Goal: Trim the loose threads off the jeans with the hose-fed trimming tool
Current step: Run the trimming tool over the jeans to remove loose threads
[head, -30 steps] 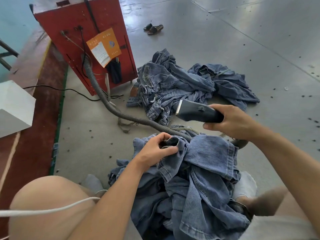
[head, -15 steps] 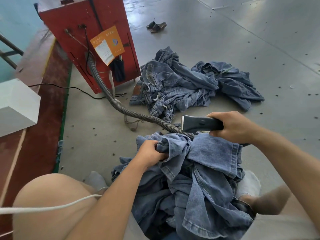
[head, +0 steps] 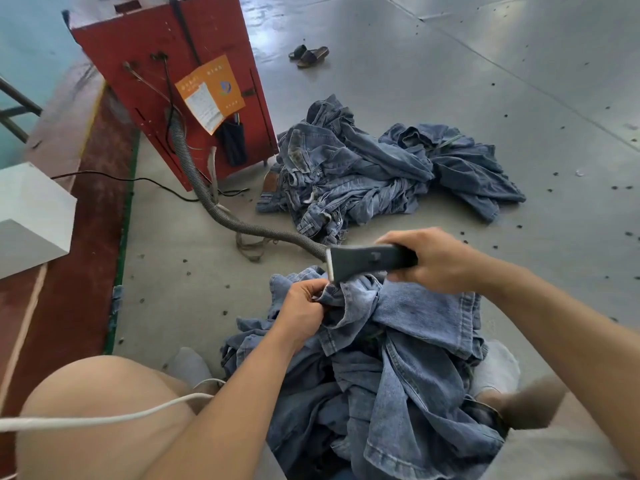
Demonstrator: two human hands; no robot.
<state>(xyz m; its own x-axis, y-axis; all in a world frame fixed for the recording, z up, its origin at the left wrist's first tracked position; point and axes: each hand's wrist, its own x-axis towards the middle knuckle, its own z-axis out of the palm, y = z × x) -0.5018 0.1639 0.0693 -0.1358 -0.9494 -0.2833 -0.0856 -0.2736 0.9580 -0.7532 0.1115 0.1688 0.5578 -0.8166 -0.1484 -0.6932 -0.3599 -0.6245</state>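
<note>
Hands: left pinches jeans fold; right grips trimmer, lowered onto fold.

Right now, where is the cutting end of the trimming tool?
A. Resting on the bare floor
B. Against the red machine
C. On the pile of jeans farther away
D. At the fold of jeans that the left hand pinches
D: the right hand holds the trimming tool with its front edge at the fold of jeans pinched by the left hand.

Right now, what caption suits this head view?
Right hand brings hose-fed trimmer to jeans pinched by left hand.
</note>
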